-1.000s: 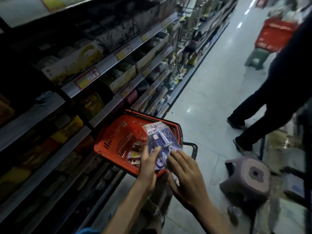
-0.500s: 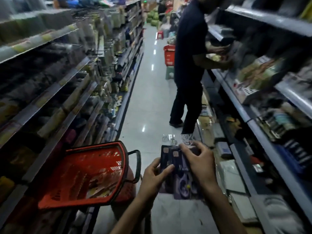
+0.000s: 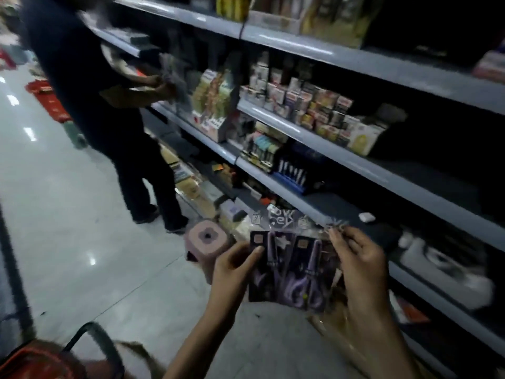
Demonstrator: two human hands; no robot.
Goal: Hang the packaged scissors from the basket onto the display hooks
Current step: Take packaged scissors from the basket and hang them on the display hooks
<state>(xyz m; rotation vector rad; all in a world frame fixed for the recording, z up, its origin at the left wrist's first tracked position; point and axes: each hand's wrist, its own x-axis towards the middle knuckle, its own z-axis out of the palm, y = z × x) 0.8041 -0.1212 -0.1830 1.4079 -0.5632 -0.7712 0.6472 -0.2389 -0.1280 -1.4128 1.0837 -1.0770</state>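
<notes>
Scissors [image 3: 289, 269] are out of the basket [image 3: 30, 362] but not yet hung. At least two purple packs are held fanned in front of the shelves [image 3: 355, 161]. The left grip [image 3: 235, 272] pinches the packs' left edge, thumb on the front. The right grip [image 3: 358, 263] curls round their right side, fingertips nipping the clear top flap. No hooks show in this view, so the hanging is all to do — find the pegs, part one pack, thread its hole. The basket's contents are out of sight.

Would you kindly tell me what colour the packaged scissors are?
The packaged scissors look purple, shown best in the head view.
</notes>
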